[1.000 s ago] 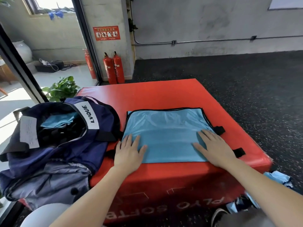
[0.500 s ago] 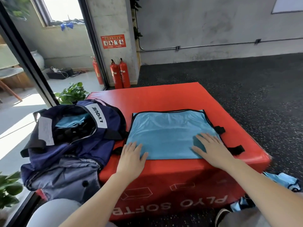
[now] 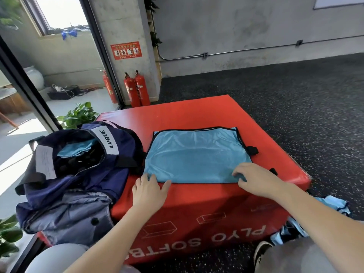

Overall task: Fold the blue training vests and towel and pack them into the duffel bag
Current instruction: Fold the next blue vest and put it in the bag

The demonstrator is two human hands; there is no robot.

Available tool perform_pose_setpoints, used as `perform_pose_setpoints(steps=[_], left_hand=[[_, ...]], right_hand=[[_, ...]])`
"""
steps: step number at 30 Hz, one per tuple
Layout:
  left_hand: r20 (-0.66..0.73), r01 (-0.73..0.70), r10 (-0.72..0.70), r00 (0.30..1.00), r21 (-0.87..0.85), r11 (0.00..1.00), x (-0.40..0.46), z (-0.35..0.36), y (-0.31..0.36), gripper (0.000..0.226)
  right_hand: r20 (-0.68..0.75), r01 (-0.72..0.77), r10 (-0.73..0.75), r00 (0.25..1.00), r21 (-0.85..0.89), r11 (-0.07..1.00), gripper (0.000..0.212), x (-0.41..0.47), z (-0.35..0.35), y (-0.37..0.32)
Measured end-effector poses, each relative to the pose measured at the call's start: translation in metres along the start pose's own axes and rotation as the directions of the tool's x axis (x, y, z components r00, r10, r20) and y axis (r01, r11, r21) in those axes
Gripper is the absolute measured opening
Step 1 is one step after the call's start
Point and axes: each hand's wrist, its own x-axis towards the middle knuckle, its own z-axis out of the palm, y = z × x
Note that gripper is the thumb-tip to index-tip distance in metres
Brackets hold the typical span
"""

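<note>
Two hands (left (image 3: pixel 149 192), right (image 3: pixel 254 179)) at one vest's (image 3: pixel 197 156) near edge.

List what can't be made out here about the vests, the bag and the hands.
- Duffel bag: head view shows only a blue cloth; the dark interior hides the rest.
- Blue cloth on the floor: plyo box and right arm hide most.
- Right hand: pinching or pressing the folded vest, unclear.
- Left hand: fingertips at the vest's near edge; under or over it, unclear.

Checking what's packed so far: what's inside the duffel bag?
Through the open duffel bag, a light-blue piece of fabric shows near the top, lying on dark, lumpy contents too shadowed to identify. Anything deeper is covered by the bag's sides.
</note>
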Motion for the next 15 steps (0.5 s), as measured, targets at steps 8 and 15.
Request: perform_pose_setpoints(steps=[8,15], left_hand=[[0.038,-0.098,0.099,0.994,-0.024,0.995,0.107,0.010,0.004,0.074],[0.108,-0.163,0.161,0.981,0.016,0.986,0.204,0.023,0.018,0.084]], right_hand=[[-0.056,0.096,-0.098,0.994,-0.042,0.994,0.035,0.016,0.004,0.006],[-0.184,0.056,-0.073,0.980,-0.099,0.994,0.020,0.051,0.006,0.006]])
